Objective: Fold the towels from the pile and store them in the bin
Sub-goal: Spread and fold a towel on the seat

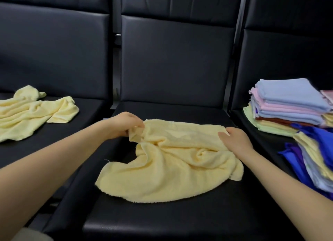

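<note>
Centrally, a pale yellow towel (167, 161) lies rumpled on the middle seat (162, 221) of a row of dark padded seats. Its near hem curves loosely toward the seat's front edge without reaching it, leaving a bare strip of cushion in front. Its far edge runs roughly straight between the two hands.

At the far-left corner, the left hand (124, 126) has its fingers curled round a bunched bit of the cloth, pinching it just above the cushion. The right hand (234, 138) rests on the far-right corner; its fingers point away and look fairly straight, but their tips are hidden, so whether they pinch the edge cannot be told.

Bare cushion shows behind the towel up to the backrest (176, 60), and a narrow margin shows to its left.

On the left seat (86, 121) a second yellow towel (32, 112) sprawls unfolded, well apart from the first. On the right seat (266, 143) sits a stack of folded towels (288, 105) in blue, pink, green and rust. Nearer the camera, a looser heap of blue and yellow cloths (313, 156) runs to the frame edge.
</note>
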`<action>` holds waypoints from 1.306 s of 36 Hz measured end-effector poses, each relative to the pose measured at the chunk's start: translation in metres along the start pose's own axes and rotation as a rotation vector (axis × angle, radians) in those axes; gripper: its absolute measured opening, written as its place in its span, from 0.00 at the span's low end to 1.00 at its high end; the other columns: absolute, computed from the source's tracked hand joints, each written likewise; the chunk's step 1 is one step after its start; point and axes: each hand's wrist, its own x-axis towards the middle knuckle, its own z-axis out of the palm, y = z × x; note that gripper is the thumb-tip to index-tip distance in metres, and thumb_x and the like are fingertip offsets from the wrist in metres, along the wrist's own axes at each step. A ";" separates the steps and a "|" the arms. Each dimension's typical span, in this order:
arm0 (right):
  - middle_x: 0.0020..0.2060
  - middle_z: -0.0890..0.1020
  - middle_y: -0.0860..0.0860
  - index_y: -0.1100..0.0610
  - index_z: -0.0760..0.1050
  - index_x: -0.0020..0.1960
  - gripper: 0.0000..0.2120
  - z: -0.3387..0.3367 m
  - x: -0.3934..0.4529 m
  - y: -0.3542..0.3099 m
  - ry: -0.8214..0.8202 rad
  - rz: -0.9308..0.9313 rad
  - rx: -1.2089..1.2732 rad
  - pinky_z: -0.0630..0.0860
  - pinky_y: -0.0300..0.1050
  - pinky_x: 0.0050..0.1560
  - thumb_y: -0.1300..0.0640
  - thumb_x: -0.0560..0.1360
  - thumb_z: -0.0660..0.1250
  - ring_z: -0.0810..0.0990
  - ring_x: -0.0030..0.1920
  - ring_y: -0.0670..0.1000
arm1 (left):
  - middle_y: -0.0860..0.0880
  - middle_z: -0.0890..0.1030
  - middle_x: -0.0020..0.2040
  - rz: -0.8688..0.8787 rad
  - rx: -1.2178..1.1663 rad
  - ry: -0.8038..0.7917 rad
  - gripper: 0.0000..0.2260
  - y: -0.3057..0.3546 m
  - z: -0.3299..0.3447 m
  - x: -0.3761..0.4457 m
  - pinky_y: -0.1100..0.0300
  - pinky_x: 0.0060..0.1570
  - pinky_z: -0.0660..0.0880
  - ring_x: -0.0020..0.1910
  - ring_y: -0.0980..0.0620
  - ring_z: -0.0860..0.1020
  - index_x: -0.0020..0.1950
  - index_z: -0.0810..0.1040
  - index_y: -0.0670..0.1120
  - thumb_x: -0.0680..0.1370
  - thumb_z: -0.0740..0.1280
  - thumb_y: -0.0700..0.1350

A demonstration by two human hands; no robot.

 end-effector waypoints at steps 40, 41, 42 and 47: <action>0.34 0.71 0.54 0.58 0.70 0.38 0.09 0.013 -0.040 -0.028 -0.116 0.018 0.387 0.65 0.47 0.37 0.59 0.77 0.61 0.69 0.37 0.53 | 0.51 0.77 0.43 0.006 0.525 0.397 0.08 -0.028 0.014 -0.002 0.51 0.55 0.71 0.55 0.45 0.77 0.47 0.76 0.49 0.76 0.66 0.53; 0.35 0.73 0.55 0.60 0.72 0.39 0.09 0.011 -0.037 -0.026 -0.114 0.036 0.419 0.67 0.47 0.37 0.59 0.77 0.60 0.71 0.38 0.54 | 0.50 0.79 0.44 0.016 0.349 0.374 0.08 -0.027 0.010 -0.003 0.52 0.52 0.73 0.52 0.47 0.78 0.48 0.77 0.47 0.76 0.67 0.52; 0.37 0.75 0.56 0.62 0.74 0.41 0.10 0.010 -0.034 -0.026 -0.108 0.057 0.456 0.69 0.47 0.39 0.59 0.78 0.60 0.74 0.39 0.54 | 0.48 0.80 0.46 0.027 0.182 0.345 0.09 -0.025 0.006 -0.004 0.55 0.49 0.75 0.49 0.48 0.79 0.50 0.78 0.45 0.76 0.69 0.50; 0.44 0.80 0.51 0.52 0.76 0.43 0.09 0.006 -0.010 -0.033 -0.056 0.142 0.638 0.74 0.43 0.42 0.58 0.80 0.61 0.78 0.44 0.50 | 0.45 0.82 0.46 -0.013 -0.205 0.184 0.08 -0.012 -0.017 0.000 0.56 0.49 0.79 0.45 0.50 0.80 0.48 0.79 0.43 0.76 0.70 0.48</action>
